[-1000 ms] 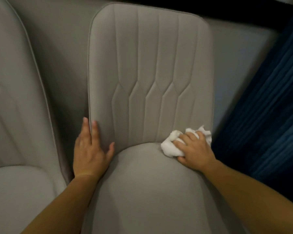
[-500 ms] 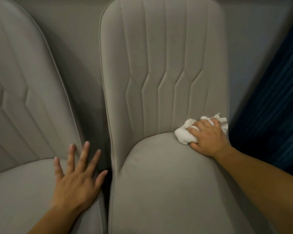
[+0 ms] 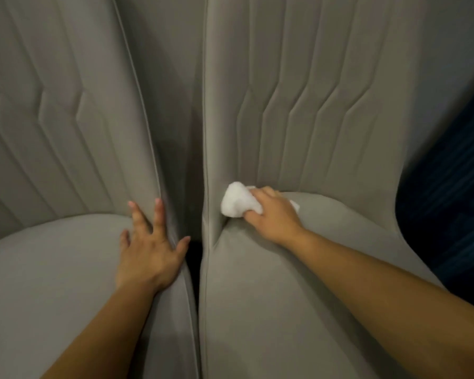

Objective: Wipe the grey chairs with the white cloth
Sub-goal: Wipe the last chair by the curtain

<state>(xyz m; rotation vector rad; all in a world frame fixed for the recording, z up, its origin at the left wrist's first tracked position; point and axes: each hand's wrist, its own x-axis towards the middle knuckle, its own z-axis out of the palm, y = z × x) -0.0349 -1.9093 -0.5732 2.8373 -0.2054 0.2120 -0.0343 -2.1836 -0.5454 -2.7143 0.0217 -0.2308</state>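
Right hand (image 3: 275, 214): you grip the bunched cloth (image 3: 237, 200), center frame, in the right chair's (image 3: 285, 283) seat crease.
Left hand (image 3: 148, 251): fingers spread flat on the left chair (image 3: 52, 269), lower left.

The one camera sits on the person's head and looks forward and down from very close at two grey chairs (image 3: 298, 283) side by side, with the dark gap between them running up the middle and both arms reaching in from below.
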